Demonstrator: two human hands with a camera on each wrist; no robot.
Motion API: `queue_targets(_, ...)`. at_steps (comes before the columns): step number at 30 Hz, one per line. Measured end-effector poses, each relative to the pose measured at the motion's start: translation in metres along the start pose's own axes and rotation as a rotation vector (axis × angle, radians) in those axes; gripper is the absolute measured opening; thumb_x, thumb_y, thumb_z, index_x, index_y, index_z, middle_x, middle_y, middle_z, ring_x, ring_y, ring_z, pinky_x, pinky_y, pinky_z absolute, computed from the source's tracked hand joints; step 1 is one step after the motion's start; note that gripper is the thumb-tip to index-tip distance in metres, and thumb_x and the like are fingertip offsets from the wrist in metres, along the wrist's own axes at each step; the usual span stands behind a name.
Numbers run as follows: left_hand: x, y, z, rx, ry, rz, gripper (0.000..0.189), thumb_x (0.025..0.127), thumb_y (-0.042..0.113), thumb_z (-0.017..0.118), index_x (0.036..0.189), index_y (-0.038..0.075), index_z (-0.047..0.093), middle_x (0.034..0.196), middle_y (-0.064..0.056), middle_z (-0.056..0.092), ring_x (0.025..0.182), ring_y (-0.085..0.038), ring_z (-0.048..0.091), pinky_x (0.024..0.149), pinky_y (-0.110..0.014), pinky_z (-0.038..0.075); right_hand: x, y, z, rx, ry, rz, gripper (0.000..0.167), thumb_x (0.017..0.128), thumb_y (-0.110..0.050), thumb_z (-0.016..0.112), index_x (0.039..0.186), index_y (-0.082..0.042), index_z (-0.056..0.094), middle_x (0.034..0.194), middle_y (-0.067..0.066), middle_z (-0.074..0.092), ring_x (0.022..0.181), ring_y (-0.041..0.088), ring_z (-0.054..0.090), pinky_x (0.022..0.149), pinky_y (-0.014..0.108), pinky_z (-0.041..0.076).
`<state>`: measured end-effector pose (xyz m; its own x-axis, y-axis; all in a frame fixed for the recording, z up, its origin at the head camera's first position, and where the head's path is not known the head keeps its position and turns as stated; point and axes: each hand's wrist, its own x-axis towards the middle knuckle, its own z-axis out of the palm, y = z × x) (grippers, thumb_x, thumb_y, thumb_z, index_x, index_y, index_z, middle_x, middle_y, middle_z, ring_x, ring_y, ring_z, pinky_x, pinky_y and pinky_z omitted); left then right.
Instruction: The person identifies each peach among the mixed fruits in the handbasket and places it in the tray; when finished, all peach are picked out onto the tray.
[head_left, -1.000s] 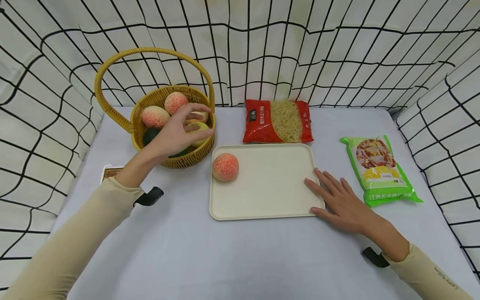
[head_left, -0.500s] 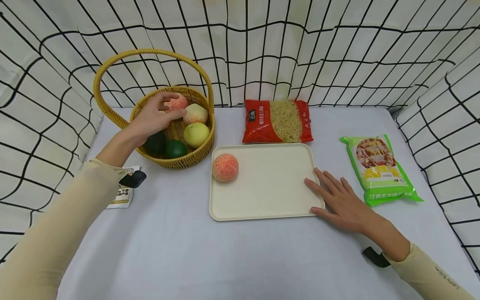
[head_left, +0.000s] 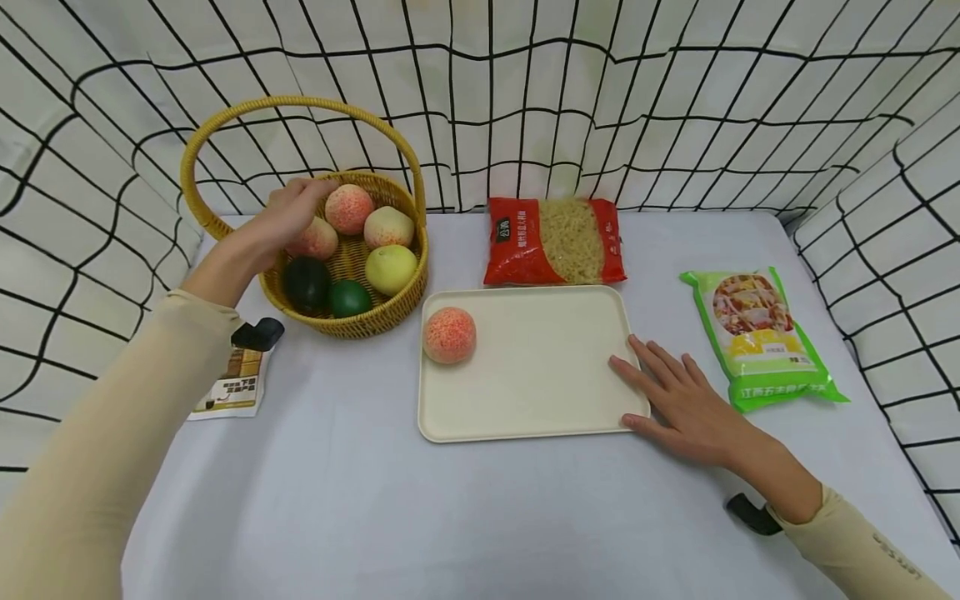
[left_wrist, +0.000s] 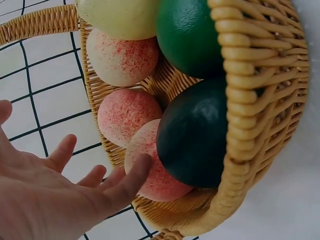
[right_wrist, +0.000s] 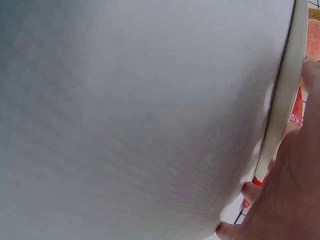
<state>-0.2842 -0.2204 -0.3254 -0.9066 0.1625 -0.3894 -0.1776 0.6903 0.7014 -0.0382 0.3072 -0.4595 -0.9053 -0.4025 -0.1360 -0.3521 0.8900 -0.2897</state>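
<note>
My left hand point(head_left: 288, 215) reaches over the left rim of a yellow wicker basket point(head_left: 375, 325). In the left wrist view its fingers are spread and loosely bent, holding nothing. One fingertip point(left_wrist: 142, 167) overlaps a pink-and-cream peach point(left_wrist: 160, 182) beside a dark green avocado-like fruit point(left_wrist: 197, 135). Also in the basket lie a redder peach point(head_left: 349, 209), a pale peach point(head_left: 389, 227), a yellow-green fruit point(head_left: 391, 269) and a green fruit point(head_left: 349, 297). My right hand point(head_left: 686, 408) rests with extended fingers on the right edge of a cream tray point(head_left: 540, 367). One peach point(head_left: 450, 335) sits at the tray's left.
Behind the tray lies a red bag of pasta point(head_left: 555, 242). A green food packet point(head_left: 763, 337) is to the right of it. Partly under the left forearm is a small printed packet point(head_left: 238, 383). Black wire grid point(head_left: 517, 83) walls enclose the white table point(head_left: 487, 517) on three sides.
My left hand has moved left across the basket, from over the yellow-green fruit to the peach at the left rim. My right hand and the tray have stayed put.
</note>
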Motion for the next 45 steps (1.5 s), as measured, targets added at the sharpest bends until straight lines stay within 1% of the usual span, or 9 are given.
queue_targets(4,-0.001,0.000,-0.001,0.036,0.004,0.006,0.093,0.104,0.074,0.019,0.173,0.014,0.001,0.178,-0.021,-0.017,0.165,-0.043,-0.017,0.130,-0.073,0.005,0.000,0.001,0.001,0.000,-0.003,0.005,0.082,0.101,-0.058,0.062,0.170,-0.038,0.023,0.182,0.004,0.009,0.165,0.039,0.014,0.125,0.077,0.015)
queue_targets(8,-0.002,-0.002,-0.002,0.072,0.002,-0.009,0.094,0.103,0.075,0.018,0.173,0.015,-0.002,0.176,-0.023,-0.021,0.164,-0.048,-0.018,0.127,-0.078,0.009,0.000,0.001,0.000,-0.002,-0.005,0.006,0.081,0.101,-0.059,0.062,0.170,-0.038,0.023,0.182,0.004,0.009,0.165,0.039,0.014,0.125,0.076,0.015)
queue_targets(14,-0.001,-0.005,-0.002,0.105,0.016,-0.055,0.104,0.101,0.078,0.020,0.171,0.005,-0.002,0.174,-0.030,-0.021,0.162,-0.055,-0.009,0.126,-0.077,0.014,0.000,0.002,0.000,0.001,-0.005,0.004,0.082,0.101,-0.058,0.062,0.170,-0.038,0.023,0.182,0.004,0.009,0.166,0.038,0.013,0.125,0.076,0.015)
queue_targets(21,0.009,-0.012,-0.002,0.149,0.030,-0.090,0.105,0.100,0.078,0.022,0.170,0.002,0.002,0.173,-0.034,-0.018,0.161,-0.059,-0.008,0.127,-0.076,0.014,0.000,0.003,0.000,0.008,-0.005,0.001,0.082,0.101,-0.058,0.062,0.170,-0.039,0.023,0.182,0.003,0.008,0.166,0.038,0.013,0.125,0.077,0.015)
queue_targets(25,0.014,-0.014,-0.004,0.181,0.025,-0.098,0.102,0.102,0.074,0.026,0.169,-0.001,0.006,0.173,-0.037,-0.008,0.161,-0.060,0.001,0.127,-0.074,0.018,0.001,0.003,0.000,0.009,-0.007,0.003,0.082,0.101,-0.058,0.062,0.170,-0.039,0.022,0.182,0.003,0.007,0.166,0.038,0.012,0.125,0.077,0.015)
queue_targets(32,0.023,-0.014,-0.003,0.312,0.044,-0.074,0.092,0.104,0.061,0.046,0.162,-0.007,0.023,0.166,-0.039,0.025,0.151,-0.056,0.027,0.120,-0.069,0.032,0.002,0.004,0.000,0.007,-0.004,0.002,0.082,0.101,-0.058,0.062,0.170,-0.039,0.023,0.182,0.003,0.008,0.166,0.038,0.013,0.125,0.077,0.015)
queue_targets(37,0.027,-0.014,0.000,0.419,0.072,-0.025,0.085,0.100,0.049,0.055,0.155,-0.011,0.032,0.152,-0.041,0.041,0.142,-0.058,0.033,0.119,-0.070,0.029,0.002,0.004,0.001,0.007,-0.004,0.002,0.082,0.101,-0.057,0.063,0.170,-0.038,0.023,0.182,0.004,0.008,0.166,0.038,0.014,0.125,0.077,0.015)
queue_targets(40,0.029,-0.016,0.003,0.455,0.098,0.008,0.078,0.096,0.040,0.059,0.149,-0.013,0.039,0.138,-0.040,0.050,0.128,-0.055,0.039,0.112,-0.066,0.034,0.002,0.005,0.002,0.003,-0.004,0.003,0.082,0.101,-0.057,0.063,0.170,-0.038,0.023,0.182,0.003,0.008,0.166,0.038,0.014,0.125,0.077,0.015)
queue_targets(45,0.030,-0.021,0.005,0.486,0.110,0.012,0.071,0.089,0.033,0.068,0.142,-0.010,0.048,0.124,-0.033,0.055,0.111,-0.045,0.048,0.093,-0.055,0.046,0.003,0.006,0.003,-0.001,-0.002,0.001,0.082,0.101,-0.057,0.063,0.170,-0.038,0.023,0.182,0.003,0.008,0.166,0.038,0.014,0.125,0.076,0.015)
